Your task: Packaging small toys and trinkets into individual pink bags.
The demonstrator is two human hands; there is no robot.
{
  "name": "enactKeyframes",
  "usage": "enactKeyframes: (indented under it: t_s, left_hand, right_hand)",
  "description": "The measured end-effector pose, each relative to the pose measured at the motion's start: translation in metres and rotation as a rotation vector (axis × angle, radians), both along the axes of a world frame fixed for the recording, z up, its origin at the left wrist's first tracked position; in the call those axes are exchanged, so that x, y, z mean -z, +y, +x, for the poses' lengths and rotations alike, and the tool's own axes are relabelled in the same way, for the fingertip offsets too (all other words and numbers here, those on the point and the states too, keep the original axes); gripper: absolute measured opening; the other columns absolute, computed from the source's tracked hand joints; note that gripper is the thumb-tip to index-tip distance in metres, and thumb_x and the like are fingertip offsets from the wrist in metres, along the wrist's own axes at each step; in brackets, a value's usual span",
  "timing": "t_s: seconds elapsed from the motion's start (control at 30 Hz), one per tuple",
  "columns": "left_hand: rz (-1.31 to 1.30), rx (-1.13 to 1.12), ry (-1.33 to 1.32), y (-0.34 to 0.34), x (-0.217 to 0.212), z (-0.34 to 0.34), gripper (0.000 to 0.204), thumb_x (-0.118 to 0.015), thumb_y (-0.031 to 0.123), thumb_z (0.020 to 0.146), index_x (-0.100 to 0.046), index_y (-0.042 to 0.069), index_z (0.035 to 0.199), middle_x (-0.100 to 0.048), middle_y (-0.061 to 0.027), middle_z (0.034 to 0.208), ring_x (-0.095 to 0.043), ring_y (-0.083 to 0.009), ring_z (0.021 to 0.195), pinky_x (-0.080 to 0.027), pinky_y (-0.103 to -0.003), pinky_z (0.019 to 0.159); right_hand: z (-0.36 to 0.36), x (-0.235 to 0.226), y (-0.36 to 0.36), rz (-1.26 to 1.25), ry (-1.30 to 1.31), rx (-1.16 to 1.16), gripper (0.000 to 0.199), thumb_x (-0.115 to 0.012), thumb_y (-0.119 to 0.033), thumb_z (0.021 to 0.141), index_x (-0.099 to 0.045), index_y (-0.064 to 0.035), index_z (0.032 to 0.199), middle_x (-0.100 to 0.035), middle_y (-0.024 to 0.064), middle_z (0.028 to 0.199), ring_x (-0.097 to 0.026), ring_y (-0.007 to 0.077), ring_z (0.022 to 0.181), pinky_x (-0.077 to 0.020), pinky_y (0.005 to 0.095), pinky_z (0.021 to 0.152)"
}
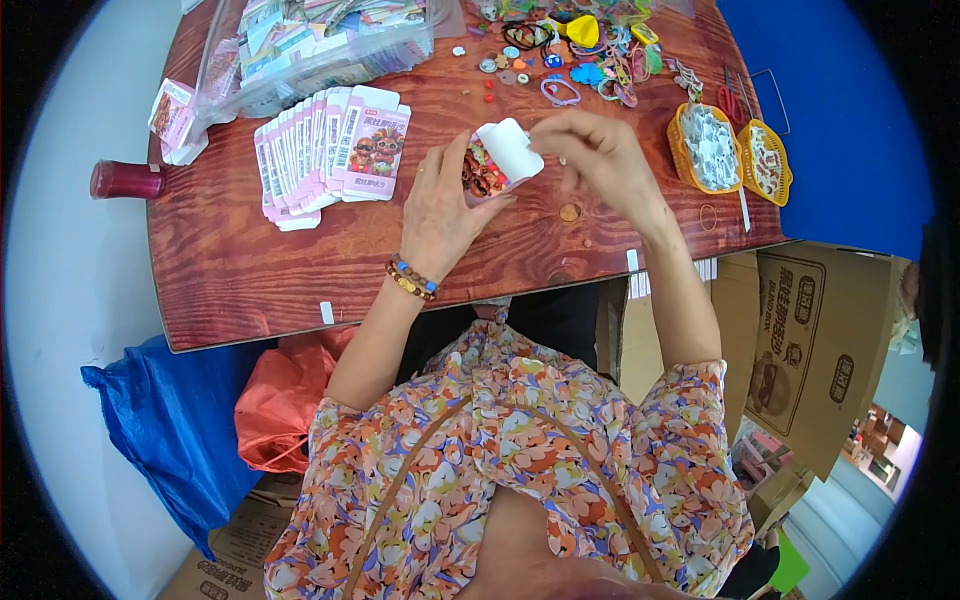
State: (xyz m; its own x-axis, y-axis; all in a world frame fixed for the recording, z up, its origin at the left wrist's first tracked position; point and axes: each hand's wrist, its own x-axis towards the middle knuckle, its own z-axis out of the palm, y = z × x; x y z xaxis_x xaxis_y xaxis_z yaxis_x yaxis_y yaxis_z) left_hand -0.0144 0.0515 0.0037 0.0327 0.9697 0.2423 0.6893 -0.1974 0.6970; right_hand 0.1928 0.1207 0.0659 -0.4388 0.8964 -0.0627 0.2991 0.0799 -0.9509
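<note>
My left hand (440,195) is wrapped round a small pink carton (484,172) with a colourful printed front. Its white top flap (514,150) stands up and leans toward the right. Close against the flap's right edge is my right hand (600,160), its fingers bent inward. A tiny pale spot shows between those fingers, too small to name. What lies inside the carton is hidden. Just left of my left hand, a fanned stack of flat pink cartons (375,150) lies on the table.
A clear plastic bin (300,85) full of printed packets stands far left, near a dark red jar (128,180). Small trinkets (585,75) are scattered at the back. Right are a yellow basket of white sachets (680,160), another yellow basket (785,190) and red-handled scissors (733,103).
</note>
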Motion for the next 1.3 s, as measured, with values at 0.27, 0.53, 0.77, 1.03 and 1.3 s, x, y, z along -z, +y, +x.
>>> enactKeyframes:
  t_s: [0.27,0.53,0.77,1.03,1.3]
  left_hand:
    - [0.071,-0.033,-0.001,-0.007,0.002,-0.009,0.081,-0.087,0.029,0.07,-0.047,0.003,0.136,-0.057,-0.018,0.116,-0.058,-0.0358,0.106,-0.051,-0.043,0.09]
    - [0.078,-0.068,0.0,-0.008,0.005,-0.016,0.081,-0.087,0.028,0.069,-0.047,0.002,0.135,-0.056,-0.0174,0.115,-0.058,-0.0358,0.105,-0.05,-0.043,0.089]
    - [0.09,-0.091,0.033,-0.008,0.003,-0.012,0.082,-0.087,0.026,0.068,-0.047,0.003,0.135,-0.056,-0.0175,0.114,-0.059,-0.0358,0.105,-0.051,-0.043,0.087]
    - [0.028,-0.134,0.091,-0.009,-0.001,-0.001,0.08,-0.086,0.029,0.071,-0.047,0.004,0.136,-0.056,-0.0179,0.113,-0.059,-0.0365,0.103,-0.051,-0.044,0.085]
    - [-0.01,-0.064,-0.017,-0.003,-0.003,0.031,0.077,-0.086,0.029,0.072,-0.049,0.004,0.134,-0.059,-0.0171,0.111,-0.06,-0.0351,0.104,-0.051,-0.044,0.085]
  right_hand:
    - [-0.021,0.064,0.109,0.225,-0.582,0.092,0.027,-0.069,-0.027,0.088,-0.068,-0.0072,0.107,-0.07,0.0099,0.089,-0.067,0.0298,0.085,-0.0525,0.0423,0.078]
    - [-0.039,0.079,0.124,0.251,-0.758,0.028,0.029,-0.074,-0.028,0.084,-0.064,-0.0072,0.101,-0.068,0.012,0.108,-0.065,0.0314,0.104,-0.0503,0.0451,0.083]
    - [-0.044,0.071,0.109,0.234,-0.689,0.08,0.021,-0.072,-0.023,0.085,-0.065,-0.0073,0.096,-0.071,0.0088,0.09,-0.067,0.0261,0.084,-0.0494,0.0407,0.074]
    - [-0.036,0.017,0.014,0.111,0.061,0.043,0.011,-0.067,-0.015,0.088,-0.072,-0.0073,0.095,-0.071,0.0074,0.08,-0.065,0.0114,0.068,-0.0473,0.0279,0.059]
    - [0.014,0.016,-0.018,0.553,-0.168,0.203,0.021,-0.065,-0.013,0.093,-0.071,-0.0029,0.11,-0.071,0.0073,0.081,-0.063,0.0106,0.062,-0.0494,0.0275,0.056]
